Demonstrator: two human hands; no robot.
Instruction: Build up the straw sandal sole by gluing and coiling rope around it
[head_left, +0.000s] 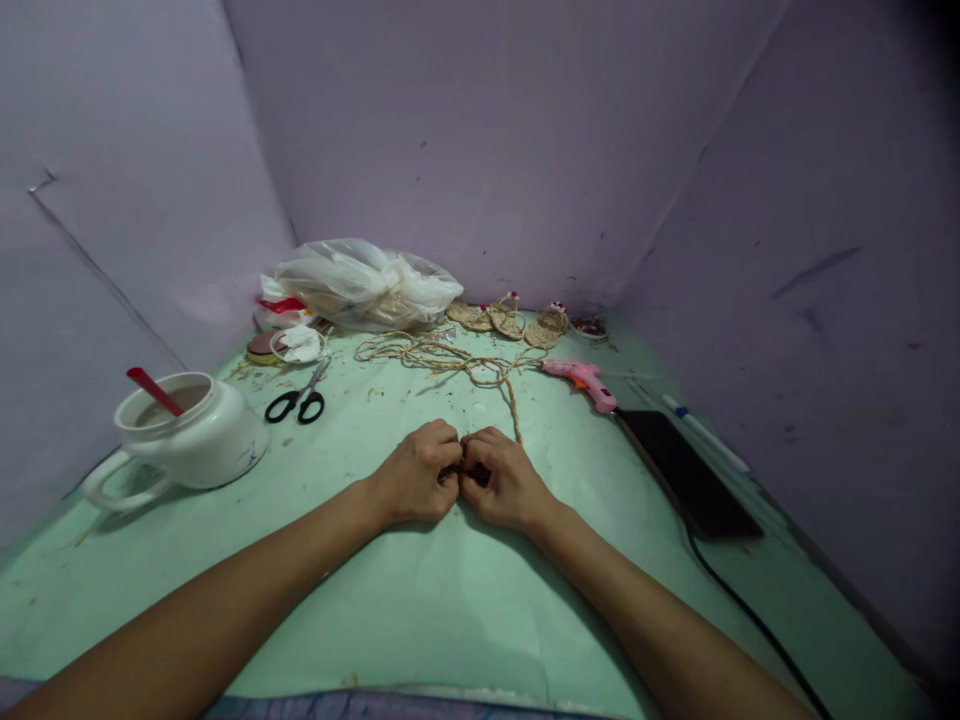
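My left hand and my right hand meet over the table, fingers curled and fingertips pinched close together. A twisted cord of jute twine comes down from a loose tangle and passes out of sight at my right hand, which is closed on it. What my left fingertips pinch is hidden by the knuckles. Beyond my hands, the loose twine lies spread across the table. Small round twine pieces with red and white beads rest near the back wall.
A pink glue gun, a dark phone with a cable, and a capped pen lie on the right. Scissors and a white mug with a red stick are on the left. A plastic bag sits at the back.
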